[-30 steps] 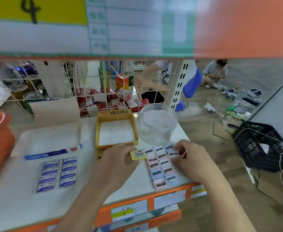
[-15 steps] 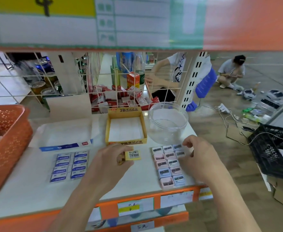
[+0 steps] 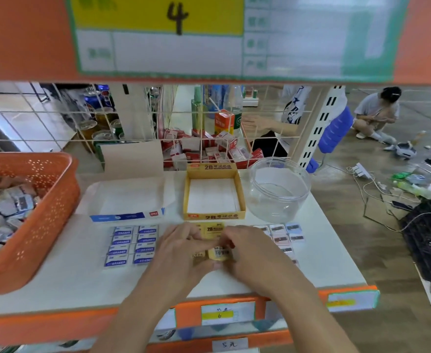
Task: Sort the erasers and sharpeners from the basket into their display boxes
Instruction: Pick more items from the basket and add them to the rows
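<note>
My left grip point(image 3: 183, 248) and right grip point(image 3: 256, 253) meet over the front of the white shelf point(image 3: 82, 281). The fingers of both are curled in around a small yellow paper-sleeved eraser point(image 3: 220, 253), its barcode face up. A duller yellow piece sits against it under my left fingers; I cannot tell whether that is a second eraser. I judge that I use both grips so I can turn the eraser and square it before laying it in a row.

Just beyond my knuckles a yellow eraser marked 2B point(image 3: 213, 229) lies flat on the shelf. Past that stands the open yellow cardboard display box point(image 3: 214, 215), its white bottom showing nothing that I can make out. The yellow ones belong there, I reckon, so it makes sense to start their row right in front of it.

To the left of my left grip, blue-and-white erasers point(image 3: 133, 244) lie in two neat columns before the white display box with a blue front strip point(image 3: 126, 216). To the right of my right grip, and partly hidden behind it, pastel sharpeners point(image 3: 287, 234) sit in rows before the clear round plastic jar point(image 3: 278, 194). Each kind seems staged at its own container. Well off to my left, the orange perforated plastic basket point(image 3: 54, 200) holds a mixed heap, so the job looks far from done.
</note>
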`<state>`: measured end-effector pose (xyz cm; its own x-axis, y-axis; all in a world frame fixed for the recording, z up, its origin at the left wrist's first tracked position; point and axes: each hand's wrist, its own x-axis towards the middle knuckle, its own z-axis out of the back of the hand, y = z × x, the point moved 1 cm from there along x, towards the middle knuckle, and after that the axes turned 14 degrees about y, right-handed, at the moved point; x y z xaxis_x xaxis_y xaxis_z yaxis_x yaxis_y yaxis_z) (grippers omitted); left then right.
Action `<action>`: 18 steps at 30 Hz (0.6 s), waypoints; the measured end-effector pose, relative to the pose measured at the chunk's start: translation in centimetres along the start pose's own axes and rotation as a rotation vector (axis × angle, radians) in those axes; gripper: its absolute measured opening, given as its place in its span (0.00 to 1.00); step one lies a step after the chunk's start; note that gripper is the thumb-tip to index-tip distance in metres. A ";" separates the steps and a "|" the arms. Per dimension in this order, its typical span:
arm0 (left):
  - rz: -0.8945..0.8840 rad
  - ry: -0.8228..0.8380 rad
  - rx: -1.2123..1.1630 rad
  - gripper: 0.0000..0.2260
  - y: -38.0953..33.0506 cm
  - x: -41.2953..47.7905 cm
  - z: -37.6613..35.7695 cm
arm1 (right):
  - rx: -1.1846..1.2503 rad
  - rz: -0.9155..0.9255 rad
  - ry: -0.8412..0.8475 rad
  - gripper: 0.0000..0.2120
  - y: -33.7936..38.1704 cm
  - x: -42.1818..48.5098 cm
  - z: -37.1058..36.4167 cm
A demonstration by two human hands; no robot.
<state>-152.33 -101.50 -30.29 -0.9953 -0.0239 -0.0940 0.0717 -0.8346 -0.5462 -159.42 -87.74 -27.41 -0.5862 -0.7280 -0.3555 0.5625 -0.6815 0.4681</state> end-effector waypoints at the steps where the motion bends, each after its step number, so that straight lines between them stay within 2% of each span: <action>1: -0.014 -0.004 -0.013 0.19 0.1 -0.2 0.0 | 0.008 0.008 0.005 0.10 -0.1 -0.1 0.2; 5: -0.012 -0.007 -0.061 0.20 0.7 -0.6 0.5 | 0.059 0.042 0.075 0.04 -0.4 -0.5 0.7; 9: 0.076 0.000 -0.042 0.24 1.3 -1.0 1.7 | 0.062 -0.035 0.068 0.07 -0.3 0.1 0.4; 13: 0.163 0.083 -0.048 0.30 1.7 -1.2 2.8 | 0.046 -0.097 0.020 0.08 0.1 0.4 0.0; 18: 0.145 0.154 -0.102 0.28 1.2 -1.2 3.1 | 0.065 -0.140 0.070 0.12 0.4 0.4 -0.2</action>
<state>-151.24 -104.15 -28.25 -0.9530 -0.0489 -0.2992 0.2272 -0.7684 -0.5983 -159.32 -88.29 -27.55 -0.6132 -0.6309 -0.4753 0.4374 -0.7723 0.4608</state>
